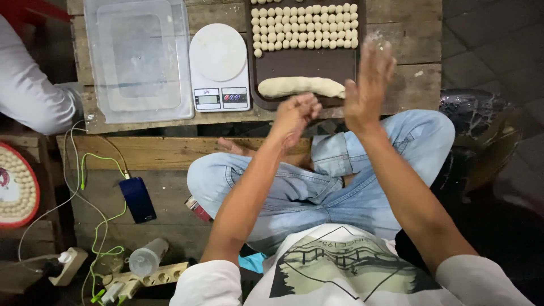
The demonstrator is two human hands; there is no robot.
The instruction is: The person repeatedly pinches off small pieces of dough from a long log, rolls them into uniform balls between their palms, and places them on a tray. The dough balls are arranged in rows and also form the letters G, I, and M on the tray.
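Note:
My left hand point(296, 115) is curled shut near the front edge of a dark tray point(306, 67); what it holds, if anything, is hidden. My right hand point(368, 85) is raised beside it, open and flat, fingers up and dusted with flour. On the tray lies a long dough log point(300, 86) just beyond both hands. Rows of several small dough balls point(306, 25) fill the tray's far part. I sit cross-legged in blue jeans below the low wooden table point(408, 85).
A white kitchen scale point(220, 68) stands left of the tray, and a clear plastic lidded box point(139, 59) beyond that. Another person's white sleeve point(28, 85) is at far left. A phone point(137, 199) on green cables, a power strip point(136, 280) and a round tray of dough balls point(17, 187) lie at lower left.

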